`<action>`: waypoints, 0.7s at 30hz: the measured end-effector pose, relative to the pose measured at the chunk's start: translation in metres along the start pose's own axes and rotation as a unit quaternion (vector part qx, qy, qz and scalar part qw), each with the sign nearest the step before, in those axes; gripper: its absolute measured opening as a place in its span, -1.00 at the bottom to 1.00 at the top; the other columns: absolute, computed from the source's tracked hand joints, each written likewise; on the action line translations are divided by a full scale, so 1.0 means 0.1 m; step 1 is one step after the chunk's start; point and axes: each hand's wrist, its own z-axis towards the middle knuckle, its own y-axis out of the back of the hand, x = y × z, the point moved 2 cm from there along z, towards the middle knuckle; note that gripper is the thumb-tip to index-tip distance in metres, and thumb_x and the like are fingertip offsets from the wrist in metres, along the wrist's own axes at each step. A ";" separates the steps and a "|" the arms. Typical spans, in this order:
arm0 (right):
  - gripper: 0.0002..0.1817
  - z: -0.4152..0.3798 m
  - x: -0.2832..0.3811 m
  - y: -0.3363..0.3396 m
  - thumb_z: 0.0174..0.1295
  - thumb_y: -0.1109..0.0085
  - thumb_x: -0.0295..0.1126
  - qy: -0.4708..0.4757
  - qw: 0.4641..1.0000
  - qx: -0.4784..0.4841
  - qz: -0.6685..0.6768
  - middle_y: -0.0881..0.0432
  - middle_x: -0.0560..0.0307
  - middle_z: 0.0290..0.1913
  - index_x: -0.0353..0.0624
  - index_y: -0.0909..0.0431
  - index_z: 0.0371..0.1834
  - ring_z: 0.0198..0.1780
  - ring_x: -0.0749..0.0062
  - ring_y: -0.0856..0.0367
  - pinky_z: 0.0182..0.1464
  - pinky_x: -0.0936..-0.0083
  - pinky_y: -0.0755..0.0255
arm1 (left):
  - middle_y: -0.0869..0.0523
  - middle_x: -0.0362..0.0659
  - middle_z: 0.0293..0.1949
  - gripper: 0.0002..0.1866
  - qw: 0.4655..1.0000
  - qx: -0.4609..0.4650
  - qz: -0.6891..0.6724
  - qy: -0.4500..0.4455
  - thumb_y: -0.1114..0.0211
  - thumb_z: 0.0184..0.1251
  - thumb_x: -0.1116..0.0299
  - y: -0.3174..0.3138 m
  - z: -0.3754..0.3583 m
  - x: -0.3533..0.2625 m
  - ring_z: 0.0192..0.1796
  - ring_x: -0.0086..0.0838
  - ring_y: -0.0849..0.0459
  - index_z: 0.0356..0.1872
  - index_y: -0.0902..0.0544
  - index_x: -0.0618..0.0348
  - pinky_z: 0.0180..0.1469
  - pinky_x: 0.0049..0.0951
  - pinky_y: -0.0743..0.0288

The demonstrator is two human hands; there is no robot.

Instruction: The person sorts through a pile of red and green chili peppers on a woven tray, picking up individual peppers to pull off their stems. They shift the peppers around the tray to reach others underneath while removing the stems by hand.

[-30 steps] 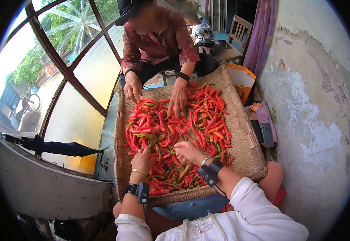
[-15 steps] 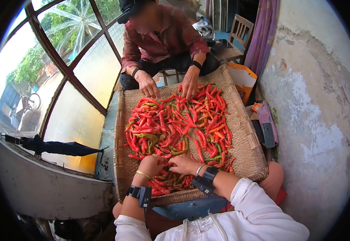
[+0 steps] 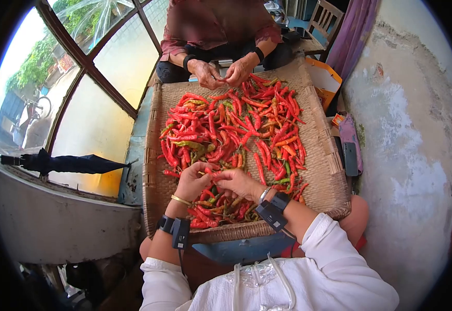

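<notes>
A wide woven tray holds a loose heap of chili peppers, mostly red with some green and orange ones. Over the near part of the heap, my left hand and my right hand meet, their fingers closed. Between the fingertips shows a red chili pepper, pinched from both sides and partly covered by the fingers. More peppers lie below my wrists along the tray's near edge.
Across the tray sits another person, whose hands are together at the far edge, pinching something small. A folded umbrella lies on the left ledge. On the right are a phone, an orange-and-white bag and a wall.
My hands have risen from the heap, a red chili pepper now between my fingertips. The other person's hands have come together off the peppers. The view has tipped downward.
</notes>
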 end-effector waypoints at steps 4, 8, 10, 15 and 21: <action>-0.66 0.03 0.11 0.38 0.18 -0.02 -0.31 0.051 0.992 -0.101 0.050 -0.50 0.25 -0.50 -0.17 -0.37 0.00 -0.58 0.68 -0.44 -0.62 0.72 -0.32 | -0.56 -0.33 -0.46 -0.87 0.993 -0.114 0.035 -0.008 -0.16 0.19 0.43 0.16 0.05 0.13 -0.54 -0.72 -0.50 -0.26 -0.51 0.21 -0.52 -0.74 -0.40; -0.39 -0.07 0.19 0.60 0.18 -0.01 -0.28 0.089 0.942 -0.202 0.253 -0.51 0.13 -0.41 -0.16 0.01 0.25 -0.57 0.59 -0.47 -0.64 0.69 -0.35 | -0.58 -0.24 -0.43 -0.81 0.975 -0.174 0.126 -0.058 -0.23 0.10 0.43 0.26 0.09 0.27 -0.49 -0.65 -0.51 -0.28 -0.53 0.27 -0.45 -0.62 -0.43; -0.31 -0.02 0.21 0.63 0.18 0.00 -0.28 0.072 0.937 -0.230 0.252 -0.51 0.10 -0.38 -0.15 0.14 0.30 -0.57 0.56 -0.48 -0.64 0.68 -0.36 | -0.59 -0.21 -0.42 -0.82 0.951 -0.206 0.204 -0.109 -0.24 0.07 0.43 0.27 0.12 0.13 -0.50 -0.61 -0.52 -0.29 -0.54 0.26 -0.44 -0.58 -0.43; -0.47 0.03 0.11 0.45 0.16 -0.01 -0.30 0.066 0.980 -0.165 0.094 -0.50 0.14 -0.40 -0.29 -0.14 0.17 -0.55 0.60 -0.48 -0.64 0.72 -0.33 | -0.56 -0.11 -0.35 -0.82 0.857 -0.225 0.409 -0.218 -0.26 -0.03 0.43 0.24 -0.01 -0.30 -0.32 -0.31 -0.56 -0.34 -0.55 0.18 -0.26 -0.39 -0.44; -0.62 -0.01 0.07 0.24 0.17 0.01 -0.37 0.022 0.993 -0.117 0.015 -0.49 0.22 -0.46 -0.30 -0.32 0.04 -0.56 0.68 -0.43 -0.60 0.75 -0.32 | -0.30 -0.12 0.15 -0.28 0.705 -0.151 0.660 -0.210 -0.40 -0.27 0.29 0.35 0.39 -0.61 0.13 -0.12 -0.28 0.09 -0.33 -0.06 0.11 -0.21 -0.28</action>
